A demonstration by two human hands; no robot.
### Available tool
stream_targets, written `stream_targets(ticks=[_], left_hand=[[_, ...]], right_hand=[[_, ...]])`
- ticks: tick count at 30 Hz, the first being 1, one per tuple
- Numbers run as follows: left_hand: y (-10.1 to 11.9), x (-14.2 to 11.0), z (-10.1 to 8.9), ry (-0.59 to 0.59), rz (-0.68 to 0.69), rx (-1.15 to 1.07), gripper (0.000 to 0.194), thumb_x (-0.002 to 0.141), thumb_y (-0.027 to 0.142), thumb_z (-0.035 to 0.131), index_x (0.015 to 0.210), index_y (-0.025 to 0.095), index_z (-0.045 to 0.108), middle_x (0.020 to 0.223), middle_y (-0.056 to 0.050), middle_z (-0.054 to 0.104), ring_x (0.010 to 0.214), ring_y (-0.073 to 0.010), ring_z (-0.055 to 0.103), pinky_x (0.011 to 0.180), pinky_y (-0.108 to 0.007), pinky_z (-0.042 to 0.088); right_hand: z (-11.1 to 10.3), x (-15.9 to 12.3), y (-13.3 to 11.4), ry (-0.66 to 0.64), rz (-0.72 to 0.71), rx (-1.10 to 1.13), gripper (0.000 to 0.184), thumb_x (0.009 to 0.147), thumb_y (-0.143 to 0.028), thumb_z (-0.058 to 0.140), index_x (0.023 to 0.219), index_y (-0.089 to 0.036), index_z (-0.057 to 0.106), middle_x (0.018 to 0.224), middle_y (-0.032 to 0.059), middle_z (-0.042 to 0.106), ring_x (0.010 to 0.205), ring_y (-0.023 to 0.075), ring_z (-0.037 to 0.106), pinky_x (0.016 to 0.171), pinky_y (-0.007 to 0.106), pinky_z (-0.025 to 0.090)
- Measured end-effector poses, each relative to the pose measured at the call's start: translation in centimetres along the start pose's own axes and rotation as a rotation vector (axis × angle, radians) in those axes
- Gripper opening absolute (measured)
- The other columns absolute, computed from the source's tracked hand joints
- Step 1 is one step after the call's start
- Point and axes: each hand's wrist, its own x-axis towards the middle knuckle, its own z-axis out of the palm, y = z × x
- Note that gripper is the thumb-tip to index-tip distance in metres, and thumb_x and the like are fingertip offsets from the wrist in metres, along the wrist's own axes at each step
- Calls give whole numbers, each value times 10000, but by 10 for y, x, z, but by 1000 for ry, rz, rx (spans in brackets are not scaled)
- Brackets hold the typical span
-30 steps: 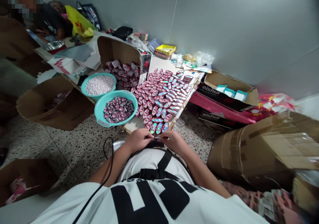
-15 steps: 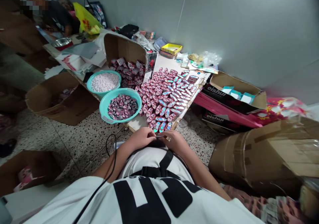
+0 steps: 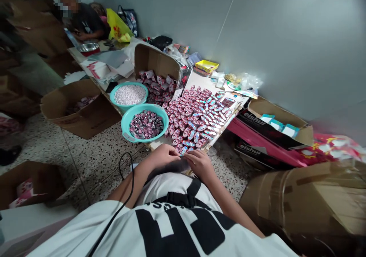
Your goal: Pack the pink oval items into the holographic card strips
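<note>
At the near edge of the table, my left hand and my right hand meet with fingertips pinched together. A small, shiny piece glints between them, mostly hidden by the fingers, so its kind does not show. Just beyond my fingers stand many small oval pink printed sleeves in tight rows, the right-hand ones catching a silvery blue shine. Left of the rows, a turquoise basin holds small round pink and metallic pieces. Behind it, another turquoise basin is filled with small whitish pellets.
A tipped cardboard box full of pink sleeves lies behind the basins. On the right are black-sided cartons and a large taped box. Another cardboard box is at left. A person sits at the far end.
My view has swung to the left, so the table items appear further right. Both hands stay pinched together, and they are now closer to the front sleeves.
</note>
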Motion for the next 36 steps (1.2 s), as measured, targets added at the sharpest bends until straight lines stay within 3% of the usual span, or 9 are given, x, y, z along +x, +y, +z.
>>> stream_targets(ticks=[5,10,18,21,24,27,31,33,36], left_hand=[[0,1,-7,-6,0,-36,224,737,350,677,795,148,754,786,-45,752,743,-193,664,658,-262,466],[0,2,-11,4,-43,-51,223,721,353,694,777,145,751,781,-58,754,750,-207,671,662,-270,480],[-14,5,-24,104,-60,-20,252,742,393,678,809,156,733,816,-61,749,782,-209,677,711,-289,495],[-24,7,-43,204,-61,9,302,760,441,663,858,164,733,851,-61,750,796,-214,677,714,-296,497],[-29,8,-70,312,-18,77,316,786,461,644,894,176,729,906,-61,751,837,-214,675,757,-300,504],[-27,12,-101,455,44,219,292,819,444,619,925,191,718,952,-62,744,851,-207,667,787,-300,504],[-22,31,-137,612,133,517,226,863,380,568,934,208,697,973,-68,723,914,-224,645,841,-326,486],[-25,49,-150,589,180,660,196,864,347,559,913,210,690,966,-79,713,948,-246,630,859,-350,474],[-34,85,-159,510,216,816,162,845,280,564,913,203,689,982,-109,700,980,-288,609,893,-413,443]], right_hand=[[-3,7,-3,42,-20,-17,197,938,-231,553,959,-247,748,936,58,744,819,181,634,732,330,488],[0,12,-2,-6,-41,44,206,929,-210,543,932,-260,743,981,64,727,860,187,633,753,337,529],[10,17,-2,-22,63,182,175,894,-213,566,823,-237,723,1097,103,682,1000,237,600,863,413,517],[13,18,-6,-41,238,425,127,856,-269,628,765,-228,706,1003,97,698,949,235,621,856,408,514],[20,14,-8,-7,597,823,179,804,-382,693,745,-215,675,783,50,689,734,185,633,707,335,530],[32,5,-6,149,945,1049,283,717,-469,759,739,-202,667,710,29,675,644,158,607,641,304,520],[41,-11,-2,332,1128,1058,335,628,-483,809,685,-187,664,947,79,714,738,174,627,658,312,521],[42,-17,-3,403,1143,970,333,642,-485,796,667,-181,663,991,94,711,788,191,634,684,327,524],[42,-20,-8,567,1142,792,311,681,-485,767,706,-187,680,892,74,711,806,202,633,741,358,524]])
